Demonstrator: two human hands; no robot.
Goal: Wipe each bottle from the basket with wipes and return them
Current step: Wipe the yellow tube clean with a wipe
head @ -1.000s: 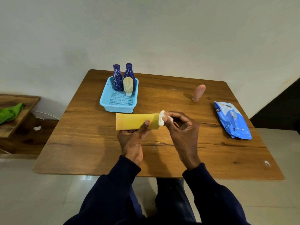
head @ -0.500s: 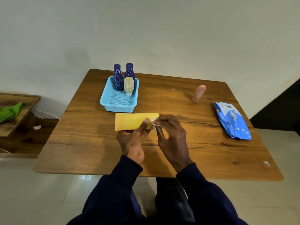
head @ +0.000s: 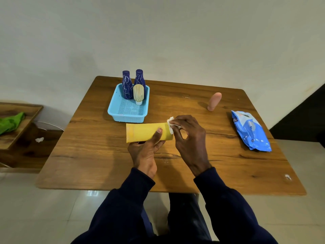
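yellow tube point(head: 146, 132) end hidden under wipe point(head: 170, 120) & R hand point(head: 190, 140), green cloth point(head: 10, 122) cut by L edge

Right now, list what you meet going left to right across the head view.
green cloth → blue basket → white wipe → pink bottle → blue wipes pack. The yellow tube overlaps the basket, so it is left out.

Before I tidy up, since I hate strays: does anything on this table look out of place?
Two things: a pink bottle stands alone on the table, well right of the blue basket holding three bottles, and a small white scrap lies near the table's front right corner.
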